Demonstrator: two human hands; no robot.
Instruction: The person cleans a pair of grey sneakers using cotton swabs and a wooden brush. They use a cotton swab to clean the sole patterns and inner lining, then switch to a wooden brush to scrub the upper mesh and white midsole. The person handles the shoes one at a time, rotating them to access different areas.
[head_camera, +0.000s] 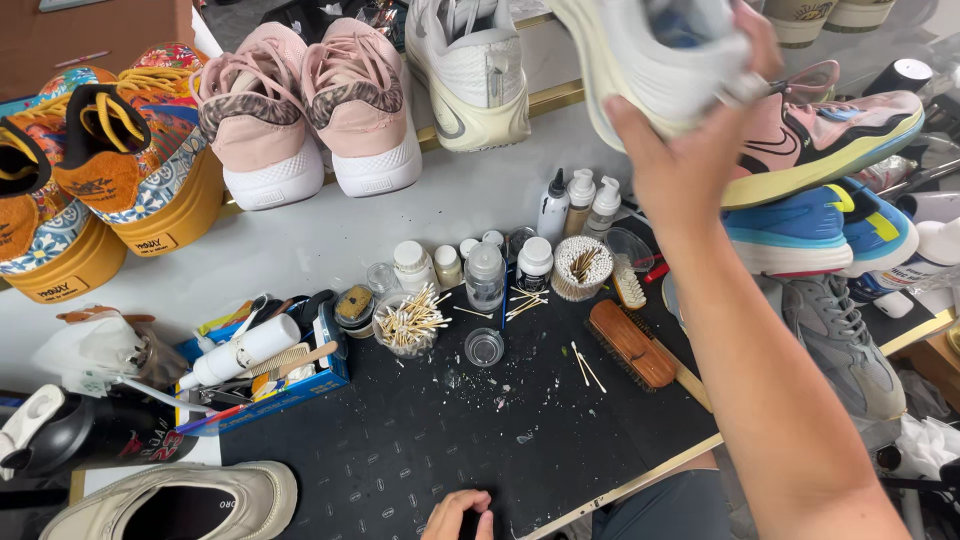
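Note:
My right hand (700, 140) is raised at the upper right and grips a white sneaker (640, 60) by its side, with the sole turned toward me. My left hand (458, 517) rests at the bottom edge on the black work mat (420, 450), fingers curled with nothing seen in them. Between the hands stand small bottles (485, 275), a jar of cotton swabs (582, 268) and a loose pile of swabs in a clear cup (407, 322). A wooden brush (630, 345) lies on the mat below my right forearm.
Pink sneakers (310, 110), a white sneaker (470, 70) and orange patterned shoes (110, 170) line the back of the table. More pink, blue and grey shoes (820, 230) pile at right. A blue box of tools (270, 375), a black bottle (90, 430) and a beige shoe (180, 500) sit at left.

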